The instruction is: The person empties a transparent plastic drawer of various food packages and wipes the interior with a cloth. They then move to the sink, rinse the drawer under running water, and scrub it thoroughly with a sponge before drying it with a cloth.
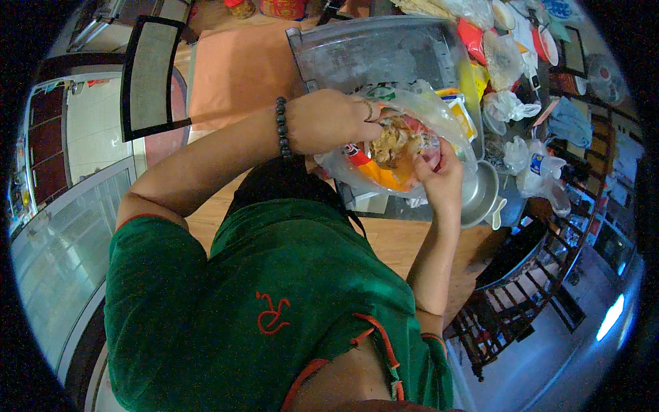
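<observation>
A clear plastic bag [449, 127] with orange and red printed packaging [374, 172] is spread open in front of me. Inside its mouth lies a crumpled brownish mass [390, 145], whose kind I cannot make out. At the bag's left rim is my left hand [329, 120], closed on the plastic, some fingertips hidden by the hand itself; a dark bead bracelet circles that wrist. On the right side my right hand [439, 172] pinches the bag's edge between thumb and fingers.
Behind the bag stands a grey translucent plastic bin [384, 51]. A metal pan [478, 194] with a pale handle sits right of my right hand. Plastic bags [511, 106] and packets crowd the table's right side. An orange-brown board or mat [240, 75] lies left, near a dark-framed chair [154, 79].
</observation>
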Action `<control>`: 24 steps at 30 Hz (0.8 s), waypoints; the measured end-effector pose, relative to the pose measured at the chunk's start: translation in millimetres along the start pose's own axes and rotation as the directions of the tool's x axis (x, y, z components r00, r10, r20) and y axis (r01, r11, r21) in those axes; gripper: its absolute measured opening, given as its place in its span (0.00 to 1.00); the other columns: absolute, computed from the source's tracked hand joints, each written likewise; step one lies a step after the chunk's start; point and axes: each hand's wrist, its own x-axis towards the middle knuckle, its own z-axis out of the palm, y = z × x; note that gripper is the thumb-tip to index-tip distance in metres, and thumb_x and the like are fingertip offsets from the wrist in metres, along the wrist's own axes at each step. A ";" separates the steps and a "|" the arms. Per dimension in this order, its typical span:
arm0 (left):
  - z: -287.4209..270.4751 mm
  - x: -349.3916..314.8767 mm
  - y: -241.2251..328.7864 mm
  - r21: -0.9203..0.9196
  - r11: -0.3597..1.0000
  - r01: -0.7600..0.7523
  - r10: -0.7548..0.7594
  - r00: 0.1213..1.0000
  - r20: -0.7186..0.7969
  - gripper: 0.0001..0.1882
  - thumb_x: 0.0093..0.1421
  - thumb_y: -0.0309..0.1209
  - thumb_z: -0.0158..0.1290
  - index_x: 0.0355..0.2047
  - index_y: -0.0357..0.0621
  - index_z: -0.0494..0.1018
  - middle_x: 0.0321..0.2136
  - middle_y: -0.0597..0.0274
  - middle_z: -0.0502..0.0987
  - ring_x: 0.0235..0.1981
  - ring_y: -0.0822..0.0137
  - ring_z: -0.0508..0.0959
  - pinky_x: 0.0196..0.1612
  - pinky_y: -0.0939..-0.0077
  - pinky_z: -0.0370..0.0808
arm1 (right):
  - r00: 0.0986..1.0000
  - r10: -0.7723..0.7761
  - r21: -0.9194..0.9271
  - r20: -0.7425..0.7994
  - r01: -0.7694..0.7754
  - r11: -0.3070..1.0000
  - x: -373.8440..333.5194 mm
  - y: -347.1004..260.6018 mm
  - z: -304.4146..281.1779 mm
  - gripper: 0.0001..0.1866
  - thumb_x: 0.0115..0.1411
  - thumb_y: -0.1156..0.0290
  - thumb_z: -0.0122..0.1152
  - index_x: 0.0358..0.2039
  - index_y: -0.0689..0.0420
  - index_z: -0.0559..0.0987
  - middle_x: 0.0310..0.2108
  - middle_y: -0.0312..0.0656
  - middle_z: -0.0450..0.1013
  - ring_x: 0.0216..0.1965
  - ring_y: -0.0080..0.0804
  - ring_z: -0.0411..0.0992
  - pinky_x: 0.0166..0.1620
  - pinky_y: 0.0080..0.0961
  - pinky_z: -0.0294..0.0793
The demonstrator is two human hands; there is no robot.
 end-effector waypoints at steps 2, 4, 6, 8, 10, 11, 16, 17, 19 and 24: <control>1.7 -0.9 -1.5 0.003 1.000 -0.020 0.020 0.999 -0.030 0.10 0.53 0.32 0.44 0.35 0.46 0.68 0.34 0.54 0.72 0.36 0.55 0.75 0.33 0.63 0.75 | 1.000 -0.005 0.028 0.023 0.004 1.000 -0.7 -0.6 -0.1 0.17 0.50 0.83 0.55 0.42 0.64 0.69 0.22 0.35 0.68 0.19 0.19 0.66 0.20 0.16 0.67; 1.0 -0.8 -1.7 -0.007 1.000 -0.017 0.017 1.000 -0.024 0.09 0.53 0.31 0.44 0.35 0.45 0.68 0.34 0.54 0.71 0.37 0.55 0.75 0.34 0.63 0.75 | 0.998 -0.011 0.102 0.054 0.006 0.995 -2.8 -5.5 2.0 0.20 0.52 0.83 0.54 0.48 0.63 0.67 0.23 0.35 0.68 0.18 0.20 0.66 0.19 0.16 0.67; -1.7 -0.2 0.5 -0.030 0.999 0.011 -0.011 1.000 0.018 0.09 0.53 0.31 0.44 0.34 0.44 0.67 0.35 0.55 0.71 0.38 0.55 0.74 0.35 0.64 0.74 | 0.998 -0.009 0.087 0.059 0.003 0.996 -4.3 -9.5 3.3 0.22 0.52 0.83 0.55 0.49 0.62 0.67 0.24 0.35 0.68 0.20 0.18 0.66 0.22 0.16 0.67; -4.0 0.7 2.8 -0.020 0.999 0.038 -0.037 0.999 0.038 0.11 0.53 0.33 0.46 0.37 0.45 0.68 0.36 0.55 0.71 0.39 0.56 0.74 0.35 0.65 0.75 | 0.997 -0.014 0.046 0.082 0.011 0.999 -4.4 -9.8 3.1 0.22 0.51 0.81 0.56 0.49 0.61 0.67 0.26 0.35 0.69 0.22 0.18 0.67 0.26 0.16 0.68; -4.4 1.3 5.1 -0.035 0.999 0.038 -0.038 0.999 0.019 0.16 0.53 0.36 0.48 0.41 0.46 0.67 0.40 0.55 0.70 0.43 0.55 0.71 0.37 0.65 0.74 | 0.992 -0.028 -0.020 0.123 0.031 0.999 -1.5 -7.6 2.8 0.22 0.51 0.78 0.59 0.48 0.61 0.68 0.29 0.37 0.70 0.26 0.20 0.68 0.31 0.18 0.70; -2.1 0.0 6.5 -0.057 0.998 0.026 -0.027 1.000 -0.010 0.19 0.52 0.38 0.49 0.44 0.47 0.66 0.43 0.55 0.68 0.46 0.53 0.69 0.39 0.65 0.74 | 0.990 -0.074 -0.024 0.120 0.077 0.997 -2.0 -9.4 4.2 0.23 0.51 0.75 0.60 0.49 0.61 0.68 0.31 0.38 0.71 0.29 0.21 0.69 0.33 0.19 0.70; -12.7 -9.4 12.4 -0.069 0.994 -0.087 0.083 0.995 -0.052 0.29 0.51 0.44 0.51 0.52 0.49 0.62 0.53 0.56 0.62 0.51 0.49 0.65 0.46 0.64 0.72 | 0.967 -0.112 0.116 0.230 0.087 0.990 -0.5 -16.3 4.1 0.27 0.52 0.64 0.63 0.50 0.60 0.67 0.42 0.44 0.71 0.42 0.27 0.69 0.43 0.23 0.69; -11.0 -12.3 11.3 -0.052 0.993 -0.104 0.100 0.991 -0.084 0.29 0.51 0.42 0.52 0.52 0.49 0.62 0.53 0.56 0.61 0.51 0.49 0.64 0.46 0.64 0.72 | 0.960 -0.141 0.053 0.241 0.132 0.990 0.3 -17.7 3.1 0.28 0.52 0.63 0.62 0.51 0.60 0.66 0.43 0.45 0.70 0.43 0.29 0.69 0.44 0.24 0.69; -10.5 -15.9 10.0 0.010 0.994 -0.108 0.108 0.988 -0.108 0.27 0.50 0.34 0.53 0.52 0.49 0.63 0.52 0.57 0.62 0.50 0.50 0.65 0.46 0.65 0.71 | 0.944 -0.192 -0.068 0.268 0.218 0.974 1.6 -18.4 1.8 0.29 0.53 0.60 0.61 0.52 0.59 0.66 0.45 0.46 0.69 0.46 0.32 0.68 0.47 0.27 0.68; -28.7 -30.5 15.4 0.027 0.990 0.135 -0.136 0.990 0.043 0.23 0.50 0.26 0.49 0.49 0.49 0.65 0.42 0.57 0.69 0.41 0.56 0.71 0.41 0.65 0.73 | 0.899 -0.324 -0.154 0.296 0.379 0.912 -5.0 -17.5 -6.6 0.34 0.52 0.57 0.60 0.56 0.59 0.62 0.48 0.51 0.68 0.51 0.41 0.66 0.49 0.31 0.66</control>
